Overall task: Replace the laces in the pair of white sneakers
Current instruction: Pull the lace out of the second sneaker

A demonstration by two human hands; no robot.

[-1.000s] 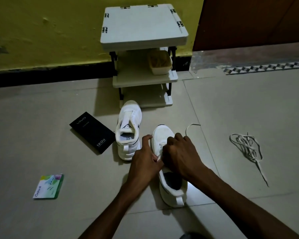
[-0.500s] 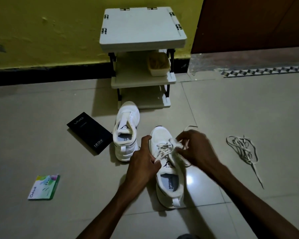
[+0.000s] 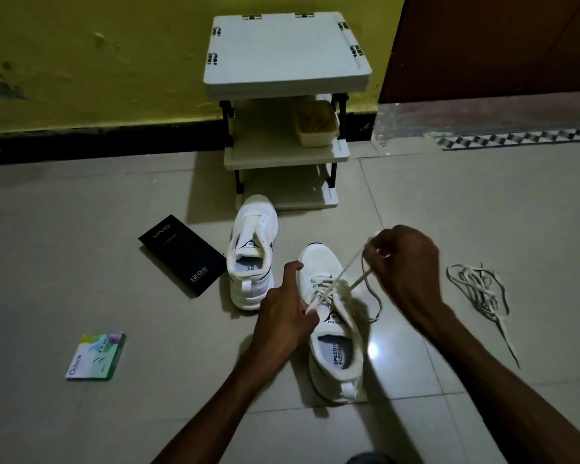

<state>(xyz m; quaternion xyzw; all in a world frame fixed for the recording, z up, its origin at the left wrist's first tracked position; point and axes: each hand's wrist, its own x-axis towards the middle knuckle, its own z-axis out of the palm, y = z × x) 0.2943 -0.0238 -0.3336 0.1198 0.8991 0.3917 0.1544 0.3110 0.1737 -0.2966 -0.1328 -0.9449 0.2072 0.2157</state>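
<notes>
Two white sneakers stand on the tiled floor. The near sneaker (image 3: 335,329) points away from me and carries a white lace (image 3: 345,272) through its front eyelets. My left hand (image 3: 283,316) grips this shoe's left side, thumb raised, fingers pinching the lace at the eyelets. My right hand (image 3: 404,266) is raised above and right of the toe, pinching the lace ends and drawing them taut. The far sneaker (image 3: 253,252) stands to the left with no lace showing. A loose tangled lace (image 3: 479,289) lies on the floor to the right.
A white three-tier rack (image 3: 285,105) stands against the yellow wall, with a small tub (image 3: 317,127) on its middle shelf. A black phone box (image 3: 183,254) lies left of the far sneaker. A small green and white packet (image 3: 96,356) lies at the lower left.
My right hand has lifted off the near sneaker and moved up and right, pulling the lace out taut. My left hand has stayed on the shoe's side.
</notes>
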